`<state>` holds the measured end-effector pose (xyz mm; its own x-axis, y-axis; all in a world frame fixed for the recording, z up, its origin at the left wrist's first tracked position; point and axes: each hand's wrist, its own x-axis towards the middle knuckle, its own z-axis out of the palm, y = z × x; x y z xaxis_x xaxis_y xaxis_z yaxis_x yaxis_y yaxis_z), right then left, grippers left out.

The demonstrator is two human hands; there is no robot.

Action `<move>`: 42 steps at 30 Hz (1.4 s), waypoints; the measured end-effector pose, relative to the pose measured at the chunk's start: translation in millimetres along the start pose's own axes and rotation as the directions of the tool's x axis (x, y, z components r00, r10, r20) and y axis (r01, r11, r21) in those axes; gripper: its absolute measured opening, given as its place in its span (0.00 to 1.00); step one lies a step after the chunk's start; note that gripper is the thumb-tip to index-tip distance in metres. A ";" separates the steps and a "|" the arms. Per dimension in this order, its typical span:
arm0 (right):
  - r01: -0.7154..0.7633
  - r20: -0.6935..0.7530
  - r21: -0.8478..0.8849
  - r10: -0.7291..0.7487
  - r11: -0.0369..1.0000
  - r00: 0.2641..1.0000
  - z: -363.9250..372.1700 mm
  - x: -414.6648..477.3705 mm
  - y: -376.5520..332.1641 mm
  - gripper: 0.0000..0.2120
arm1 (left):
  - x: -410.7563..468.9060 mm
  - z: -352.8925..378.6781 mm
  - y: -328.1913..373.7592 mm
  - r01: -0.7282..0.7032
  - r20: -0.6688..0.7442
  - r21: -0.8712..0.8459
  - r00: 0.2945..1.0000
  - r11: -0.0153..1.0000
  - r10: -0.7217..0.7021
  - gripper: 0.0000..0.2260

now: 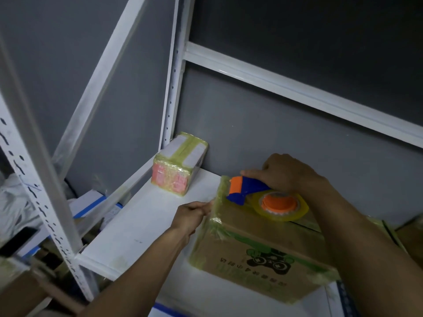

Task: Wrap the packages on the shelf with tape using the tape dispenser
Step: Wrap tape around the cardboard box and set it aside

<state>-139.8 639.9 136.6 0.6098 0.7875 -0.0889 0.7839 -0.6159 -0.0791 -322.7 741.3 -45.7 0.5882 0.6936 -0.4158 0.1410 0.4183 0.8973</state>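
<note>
From my remote seat I saw a brown corrugated cardboard box (263, 255), rectangular, with a green-and-black game-controller print on its near face. Its edges were banded in glossy, wrinkled, yellowish clear tape. It sat on the smooth white shelf board (142, 225), toward 4 o'clock in the view and well forward on the board.

On the box's top, at its 12 o'clock edge, lay the tape dispenser (249, 191), made of hard blue plastic with an orange nose. Its orange hub carried a round, translucent tape roll (280, 208). The right hand (288, 172) had its fingers curled around the dispenser's handle from above, gripping it with the nose at the box's far left corner.

The left hand (192, 216) was at the box's 9 o'clock side, its fingers drawn together against the taped upper edge. I could not tell whether they pinched the film or merely pressed it.

At 10 o'clock from the box, well apart from it, a small package (179, 164) stood in the shelf's back corner. It was a blocky parcel with a pink end face, fully crossed with the same shiny tape.
</note>
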 end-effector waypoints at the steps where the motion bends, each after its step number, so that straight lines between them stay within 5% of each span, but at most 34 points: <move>1: 0.006 -0.016 0.006 -0.006 1.000 1.000 0.9 -0.8 0.3 0.43 | -0.9 -0.7 -0.6 -0.024 0.000 0.022 1.000 0.999 0.024 0.11; 4: 0.029 -0.072 0.004 -0.029 1.000 0.997 3.2 -2.5 -0.9 0.42 | 0.3 -5.3 -1.6 -0.173 -0.085 0.070 0.980 0.982 0.178 0.14; 6: 0.033 -0.107 -0.010 -0.034 0.999 0.994 2.9 -4.8 -2.8 0.42 | 0.3 -6.1 3.3 -0.320 -0.088 0.131 0.939 0.938 0.333 0.06; 7: 0.029 -0.127 -0.013 -0.031 0.999 0.991 2.5 -5.9 -3.7 0.42 | -2.7 -5.3 8.0 -0.369 -0.052 0.117 0.925 0.922 0.377 0.01; 10: 0.026 -0.221 0.009 -0.023 1.000 0.975 2.6 -11.0 -4.5 0.36 | -17.5 -2.4 23.4 -0.320 0.204 0.047 0.930 0.946 0.304 0.13; 12: 0.036 -0.292 0.032 -0.025 0.999 0.956 4.9 -14.2 -1.4 0.31 | -22.7 -1.9 25.5 -0.339 0.382 0.104 0.882 0.935 0.277 0.12; 14: 0.075 -0.312 0.106 -0.038 0.992 0.949 5.7 -16.5 3.8 0.29 | -25.4 -1.9 23.6 -0.375 0.421 0.158 0.862 0.913 0.281 0.17; 17: 0.133 -0.190 0.284 -0.080 0.950 0.978 0.1 -20.1 14.9 0.23 | -31.5 3.2 23.3 -0.377 0.335 0.212 0.895 0.902 0.295 0.28; 22: 0.154 -0.007 0.477 -0.172 0.865 0.985 -6.2 -34.2 47.5 0.10 | -39.5 13.2 16.6 -0.488 0.297 0.341 0.867 0.804 0.400 0.24; 30: -0.015 0.109 0.869 -0.163 0.494 0.981 10.3 -44.5 78.8 0.17 | -40.8 16.1 14.1 -0.507 0.208 0.503 0.857 0.700 0.471 0.23; 35: -0.007 0.087 0.837 -0.120 0.547 0.989 10.9 -39.1 77.0 0.31 | -42.6 21.4 10.0 -0.506 0.166 0.527 0.850 0.683 0.501 0.24; 42: -0.020 0.123 0.791 -0.128 0.611 0.984 6.9 -36.1 83.7 0.28 | -45.8 27.4 6.5 -0.494 0.116 0.513 0.850 0.702 0.513 0.25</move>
<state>-97.0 559.8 126.4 0.4852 0.8513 -0.1999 0.3742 -0.4088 -0.8324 -326.9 696.2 -16.8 0.6653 0.7362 0.1242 0.2170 -0.3498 0.9114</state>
